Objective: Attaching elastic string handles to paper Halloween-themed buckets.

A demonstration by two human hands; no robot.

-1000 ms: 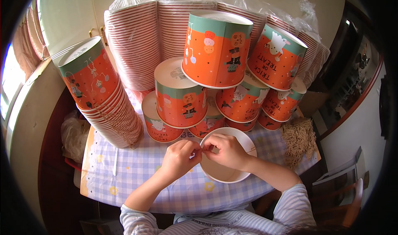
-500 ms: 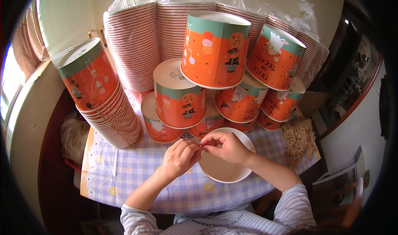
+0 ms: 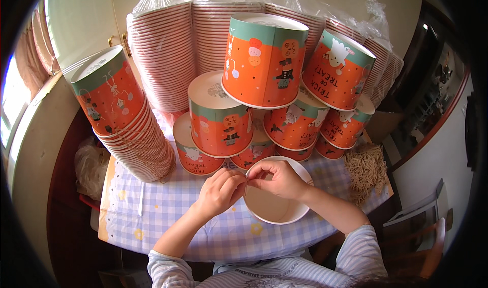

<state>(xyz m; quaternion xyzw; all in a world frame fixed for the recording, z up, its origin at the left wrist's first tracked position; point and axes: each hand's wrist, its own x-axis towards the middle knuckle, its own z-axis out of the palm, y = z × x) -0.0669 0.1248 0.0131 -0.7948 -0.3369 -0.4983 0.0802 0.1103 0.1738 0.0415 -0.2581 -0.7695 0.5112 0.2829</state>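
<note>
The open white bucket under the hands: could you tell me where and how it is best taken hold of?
Probably by the near rim of the white bucket, coming from above on the person's side. It stands upright with its mouth open, that edge is bare, and both hands, left hand and right hand, crowd its far rim.

Orange-and-teal printed paper buckets (image 3: 264, 59), blue-checked tablecloth (image 3: 168, 206), white bucket (image 3: 277, 206).

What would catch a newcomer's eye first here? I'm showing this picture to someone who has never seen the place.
First, the pile of orange paper buckets with teal rims, stacked upside down at the middle of the checked tablecloth, and the nested leaning bucket stack to its left. Next, the left hand and right hand meeting at the rim of an open white bucket near the table's front edge. A heap of tan string lies at the right.
</note>
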